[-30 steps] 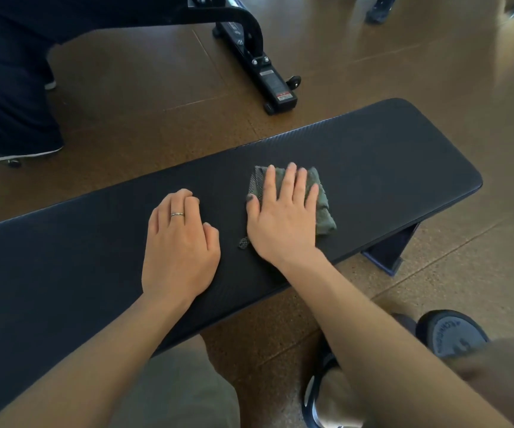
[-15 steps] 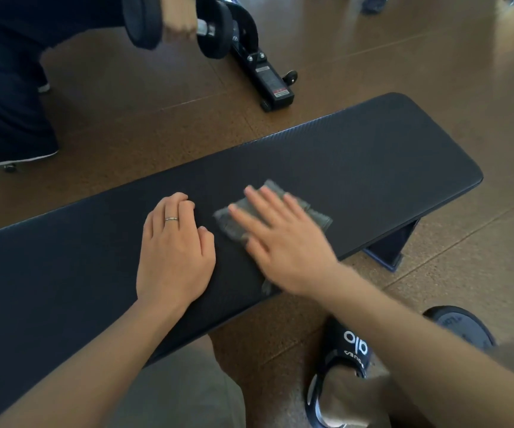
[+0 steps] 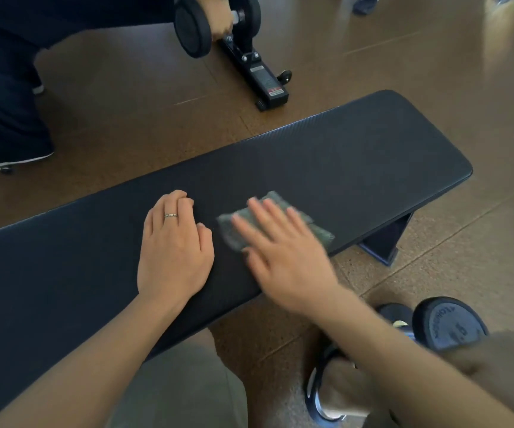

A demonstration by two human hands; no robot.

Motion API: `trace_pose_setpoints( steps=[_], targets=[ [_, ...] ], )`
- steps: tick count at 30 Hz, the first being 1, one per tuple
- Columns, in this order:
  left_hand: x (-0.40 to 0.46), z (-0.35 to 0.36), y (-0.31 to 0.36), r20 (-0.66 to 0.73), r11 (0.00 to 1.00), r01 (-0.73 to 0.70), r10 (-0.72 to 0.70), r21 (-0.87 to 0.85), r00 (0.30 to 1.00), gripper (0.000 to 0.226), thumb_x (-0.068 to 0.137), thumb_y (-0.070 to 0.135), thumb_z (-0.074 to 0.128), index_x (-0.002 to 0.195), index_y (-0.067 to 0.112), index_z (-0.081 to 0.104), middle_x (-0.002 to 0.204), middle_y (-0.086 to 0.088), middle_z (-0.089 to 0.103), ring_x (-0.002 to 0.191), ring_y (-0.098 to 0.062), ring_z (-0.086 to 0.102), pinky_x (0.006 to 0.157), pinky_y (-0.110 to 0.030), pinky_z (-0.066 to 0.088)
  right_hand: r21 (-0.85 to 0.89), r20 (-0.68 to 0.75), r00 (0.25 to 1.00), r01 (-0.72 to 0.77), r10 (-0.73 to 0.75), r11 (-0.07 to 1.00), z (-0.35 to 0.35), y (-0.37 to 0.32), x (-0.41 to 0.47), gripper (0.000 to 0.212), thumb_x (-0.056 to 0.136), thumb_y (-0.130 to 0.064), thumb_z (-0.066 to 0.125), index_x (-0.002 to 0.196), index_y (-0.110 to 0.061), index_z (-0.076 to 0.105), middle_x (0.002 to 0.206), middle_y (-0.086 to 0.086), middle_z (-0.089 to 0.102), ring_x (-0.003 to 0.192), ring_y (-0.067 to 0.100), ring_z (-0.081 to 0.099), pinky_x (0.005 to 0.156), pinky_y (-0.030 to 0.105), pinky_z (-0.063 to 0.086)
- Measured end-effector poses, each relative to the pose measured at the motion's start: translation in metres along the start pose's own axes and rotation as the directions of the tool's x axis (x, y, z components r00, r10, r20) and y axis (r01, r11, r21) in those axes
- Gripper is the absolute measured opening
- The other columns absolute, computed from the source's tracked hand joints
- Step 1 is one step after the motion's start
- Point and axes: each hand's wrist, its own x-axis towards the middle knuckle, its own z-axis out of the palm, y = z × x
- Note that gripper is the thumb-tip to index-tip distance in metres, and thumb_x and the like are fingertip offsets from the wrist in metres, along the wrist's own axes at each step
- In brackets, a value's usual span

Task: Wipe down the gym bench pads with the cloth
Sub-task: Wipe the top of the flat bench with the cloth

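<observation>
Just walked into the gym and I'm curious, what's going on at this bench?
A person is wiping a black bench pad with a grey-green cloth. The right hand presses flat on the cloth and is blurred with motion. The left hand, wearing a ring, rests on the pad beside it, fingers curled. Beyond the bench, another person holds a dumbbell near the floor.

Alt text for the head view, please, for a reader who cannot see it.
The right hand, fingers straight and motion-blurred, presses a green cloth onto a black bench pad. The left hand, wearing a ring, rests on the pad beside it, above a brown floor.
</observation>
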Motion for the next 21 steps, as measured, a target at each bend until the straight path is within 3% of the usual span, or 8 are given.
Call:
trace_pose_setpoints(
  steps=[3,6,8,10,13,16,18,21],
  targets=[
    [0.001,0.0,0.0,0.003,1.0,0.015,-0.015,0.007,1.0,0.036,0.101,0.018,0.047,0.135,0.005,0.049,0.147,-0.012,0.047,0.142,-0.029,0.041,0.123,-0.044,0.028,-0.026,-0.022,0.961,-0.277,0.277,0.96,-0.015,0.073,0.012,0.056,0.108,-0.051,0.012,0.163,-0.04,0.008,0.173,-0.005,0.002,0.158,0.014,-0.005,0.128,0.037,-0.006],
    [0.001,0.001,0.001,0.001,1.0,0.015,-0.015,0.0,1.0,0.036,0.101,0.018,0.048,0.134,0.004,0.049,0.146,-0.013,0.048,0.141,-0.031,0.042,0.123,-0.046,0.031,0.017,-0.086,0.892,-0.444,0.444,0.896,-0.008,0.057,0.012,0.059,0.106,-0.046,0.017,0.164,-0.032,0.017,0.172,0.003,0.008,0.159,0.023,0.001,0.128,0.047,0.002],
    [0.0,0.0,0.001,-0.005,1.0,0.007,-0.007,-0.003,1.0,0.035,0.1,0.017,0.048,0.133,0.004,0.049,0.145,-0.014,0.048,0.14,-0.031,0.043,0.122,-0.046,0.032,0.041,-0.127,0.934,-0.332,0.335,0.942,0.004,-0.002,0.0,0.06,0.105,-0.044,0.02,0.163,-0.029,0.022,0.171,0.007,0.013,0.159,0.027,0.005,0.128,0.051,0.006],
    [0.0,0.0,0.001,-0.01,1.0,-0.004,0.004,-0.004,1.0,0.035,0.1,0.017,0.048,0.132,0.004,0.049,0.144,-0.014,0.048,0.14,-0.031,0.043,0.122,-0.047,0.033,0.077,-0.045,0.991,-0.121,0.125,0.99,0.011,-0.051,-0.023,0.056,0.108,-0.044,0.019,0.163,-0.033,0.017,0.172,0.001,0.006,0.159,0.022,-0.004,0.128,0.048,0.0],
    [0.0,0.0,0.0,-0.017,1.0,-0.006,0.006,-0.015,1.0,0.033,0.1,0.016,0.049,0.13,0.004,0.05,0.142,-0.012,0.049,0.138,-0.03,0.044,0.121,-0.047,0.033,0.059,0.023,0.999,0.046,-0.047,0.997,0.001,-0.026,-0.019,0.054,0.108,-0.044,0.02,0.162,-0.038,0.015,0.172,-0.004,0.005,0.159,0.017,-0.004,0.129,0.044,-0.002],
    [0.002,0.0,0.0,-0.004,1.0,0.013,-0.013,-0.024,1.0,0.033,0.101,0.017,0.049,0.132,0.006,0.049,0.144,-0.011,0.048,0.139,-0.029,0.043,0.122,-0.046,0.033,-0.008,-0.028,0.992,-0.123,0.123,0.992,-0.007,0.045,0.014,0.057,0.106,-0.044,0.016,0.162,-0.038,0.019,0.172,-0.002,0.011,0.159,0.018,0.004,0.129,0.043,0.003],
    [0.003,0.0,0.001,0.01,0.999,0.028,-0.028,-0.024,1.0,0.035,0.101,0.019,0.048,0.134,0.007,0.048,0.146,-0.01,0.046,0.142,-0.028,0.041,0.124,-0.045,0.031,-0.002,-0.025,0.956,-0.293,0.293,0.956,-0.014,0.075,0.041,0.056,0.108,-0.044,0.01,0.163,-0.039,0.012,0.173,-0.002,0.005,0.159,0.017,-0.002,0.129,0.041,-0.001],
    [0.003,0.001,0.001,0.003,0.999,0.031,-0.031,-0.026,1.0,0.035,0.1,0.019,0.047,0.133,0.006,0.049,0.146,-0.01,0.046,0.142,-0.028,0.04,0.124,-0.045,0.029,-0.004,-0.067,0.921,-0.385,0.384,0.923,-0.005,0.044,0.066,0.058,0.107,-0.041,0.017,0.164,-0.031,0.013,0.173,0.005,0.006,0.159,0.026,0.001,0.128,0.047,0.001]
  ],
)
